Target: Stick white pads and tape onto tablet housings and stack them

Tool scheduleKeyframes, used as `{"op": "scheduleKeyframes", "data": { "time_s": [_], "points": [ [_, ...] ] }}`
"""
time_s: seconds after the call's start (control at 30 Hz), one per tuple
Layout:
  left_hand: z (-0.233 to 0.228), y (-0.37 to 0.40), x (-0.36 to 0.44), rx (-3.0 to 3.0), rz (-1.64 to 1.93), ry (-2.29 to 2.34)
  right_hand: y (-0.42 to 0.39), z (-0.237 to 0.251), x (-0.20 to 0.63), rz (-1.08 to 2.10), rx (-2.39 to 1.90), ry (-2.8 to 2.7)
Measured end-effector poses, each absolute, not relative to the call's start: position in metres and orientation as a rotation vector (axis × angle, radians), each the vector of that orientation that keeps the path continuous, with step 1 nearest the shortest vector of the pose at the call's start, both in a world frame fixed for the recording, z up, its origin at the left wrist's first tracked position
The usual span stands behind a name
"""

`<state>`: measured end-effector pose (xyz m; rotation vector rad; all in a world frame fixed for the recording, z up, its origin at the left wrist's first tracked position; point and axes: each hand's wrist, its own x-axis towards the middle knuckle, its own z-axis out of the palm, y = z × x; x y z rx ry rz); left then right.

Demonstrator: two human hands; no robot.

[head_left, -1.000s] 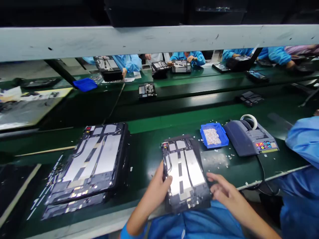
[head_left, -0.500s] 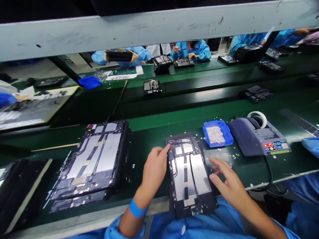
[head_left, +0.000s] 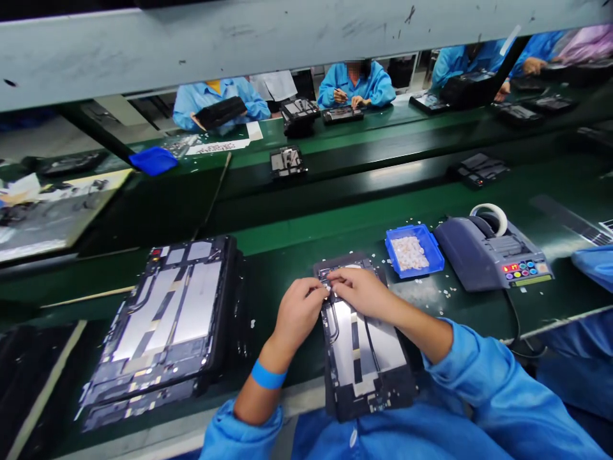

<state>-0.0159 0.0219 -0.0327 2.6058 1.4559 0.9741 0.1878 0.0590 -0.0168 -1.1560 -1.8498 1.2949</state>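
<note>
An opened tablet [head_left: 368, 348], its silver battery cells and dark ribbon cables exposed, lies in front of me on a dark board at the bench edge. My left hand [head_left: 297, 314] is at its upper left corner, thumb and fingertips pinched together. From the right, my right hand [head_left: 360, 292] reaches across the tablet's upper part, its fingers closed close to the left fingertips. A tiny pale bit shows between the two hands, too small to name. My fingers cover part of the tablet's upper end.
Left of me stands a stack of opened tablets [head_left: 167, 313]. On the right are a blue tray [head_left: 438, 259] of small white pieces and a grey tape dispenser [head_left: 472, 255] with a tape roll [head_left: 498, 217]. Co-workers in blue sit across the bench, beneath a grey beam [head_left: 287, 38].
My right hand has moved left from beside the tablet onto its upper left corner, meeting my left hand. My left fingers have drawn into a pinch. The view has shifted slightly.
</note>
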Motion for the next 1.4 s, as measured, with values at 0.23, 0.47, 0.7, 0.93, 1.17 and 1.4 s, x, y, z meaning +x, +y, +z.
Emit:
{"op": "scheduleKeyframes", "data": {
  "time_s": [0.23, 0.47, 0.7, 0.93, 1.17, 1.4],
  "points": [
    [-0.04, 0.002, 0.0, 1.747, 1.191, 1.631, 0.062, -0.025, 0.179, 1.379, -1.217, -1.762],
    [-0.036, -0.006, 0.013, 1.361, 1.086, 1.704, 0.045, -0.021, 0.176, 0.86, -1.217, -2.036],
    [-0.033, -0.017, 0.011, 1.696, 1.094, 1.772, 0.032, -0.034, 0.177, 0.473, -1.107, -2.274],
    [-0.032, -0.021, 0.014, 2.077, 1.047, 1.769, 0.031, -0.029, 0.178, 0.327, -1.232, -2.318],
    [-0.029, -0.018, 0.02, 2.023, 1.07, 1.728, 0.033, -0.024, 0.176, 0.287, -1.291, -2.305],
    [-0.027, -0.006, 0.019, 1.401, 1.047, 1.692, 0.053, -0.005, 0.249, 0.305, -1.414, -1.974]
  ]
}}
